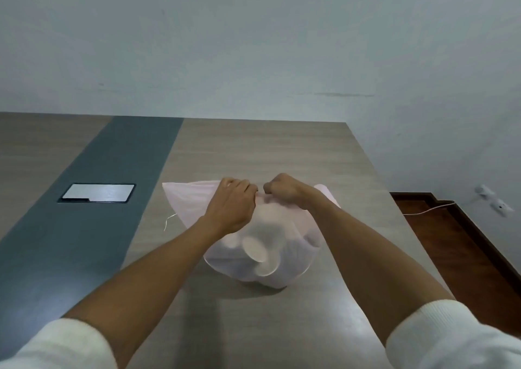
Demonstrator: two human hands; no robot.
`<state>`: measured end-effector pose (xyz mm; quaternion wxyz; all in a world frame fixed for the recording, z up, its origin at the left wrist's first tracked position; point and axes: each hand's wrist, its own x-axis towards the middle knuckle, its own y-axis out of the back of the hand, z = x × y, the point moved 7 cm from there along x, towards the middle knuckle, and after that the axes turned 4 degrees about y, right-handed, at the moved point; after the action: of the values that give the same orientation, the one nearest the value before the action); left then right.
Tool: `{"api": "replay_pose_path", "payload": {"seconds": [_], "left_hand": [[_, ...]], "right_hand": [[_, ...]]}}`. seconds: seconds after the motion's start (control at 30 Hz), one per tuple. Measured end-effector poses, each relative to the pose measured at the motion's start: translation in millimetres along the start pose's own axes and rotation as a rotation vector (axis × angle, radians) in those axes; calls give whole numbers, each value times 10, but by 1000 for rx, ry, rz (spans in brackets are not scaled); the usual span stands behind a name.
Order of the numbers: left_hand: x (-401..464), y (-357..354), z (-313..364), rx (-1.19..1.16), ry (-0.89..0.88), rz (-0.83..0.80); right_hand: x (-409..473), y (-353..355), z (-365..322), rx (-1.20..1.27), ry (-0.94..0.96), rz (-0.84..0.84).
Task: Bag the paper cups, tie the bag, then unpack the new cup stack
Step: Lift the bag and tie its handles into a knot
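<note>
Far left, a grey band runs down the wood-grain tabletop, with a shiny rectangular panel set flush in it. A thin white string lies on the tabletop just left of the bag.

The bag, thin translucent pinkish plastic, rests on the tabletop in front of the person, near the right edge. Its lower part bulges with white paper cups; one cup base faces the camera through the film. The number of cups cannot be told. The upper left of the bag lies as a flat flap towards the far side.

The left hand sits knuckles up at the top of the bag, fingers curled and closed on the plastic there. The right hand is just beside it, closed into a fist with bag material gathered in it. The two hands are close together but apart, a small gap showing between the knuckles. Whether a knot is formed cannot be told. Both forearms are bare, with white sleeves pushed back.

Right of the tabletop, a reddish-brown floor shows, a white cable crossing it to a wall socket.
</note>
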<state>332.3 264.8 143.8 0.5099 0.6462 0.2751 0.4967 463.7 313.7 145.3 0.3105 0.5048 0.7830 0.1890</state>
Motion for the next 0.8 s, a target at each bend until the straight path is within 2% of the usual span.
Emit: {"api": "replay_pose_path", "payload": {"seconds": [0.03, 0.07, 0.13, 0.2, 0.23, 0.3, 0.37, 0.47, 0.53, 0.6, 0.67, 0.7, 0.73, 0.8], "left_hand": [[10, -29, -10, -4, 28, -39], [27, -59, -26, -23, 71, -81], [75, -97, -92, -110, 191, -133], [134, -144, -154, -207, 283, -169], [159, -164, -169, -240, 312, -202], [169, -239, -145, -276, 342, -296], [137, -231, -116, -270, 356, -299], [41, -21, 62, -40, 154, -76], [-59, 3, 222, 72, 2, 8], [-166, -97, 308, 158, -51, -45], [-223, -186, 304, 173, 18, -134], [-225, -206, 284, 135, 78, -169], [-210, -246, 243, 78, 144, -201], [-181, -353, 141, -102, 283, -301]], "right_hand": [[-8, 17, -3, -89, 35, 20], [-30, 48, -23, -246, 108, 109], [-176, 36, -71, -582, 326, 397], [-434, -161, -62, -749, 528, 573], [-509, -278, -9, -805, 564, 595], [-534, -410, 162, -832, 507, 581], [-445, -382, 262, -731, 403, 517], [-235, -348, 271, -523, 298, 302], [-153, -283, 283, -352, 221, 169], [-137, -269, 330, -108, 139, 43], [-150, -299, 377, -25, 83, -25], [-171, -289, 374, -114, 104, 3], [-212, -281, 350, -310, 172, 84], [-367, -370, 341, -721, 377, 342]]}}
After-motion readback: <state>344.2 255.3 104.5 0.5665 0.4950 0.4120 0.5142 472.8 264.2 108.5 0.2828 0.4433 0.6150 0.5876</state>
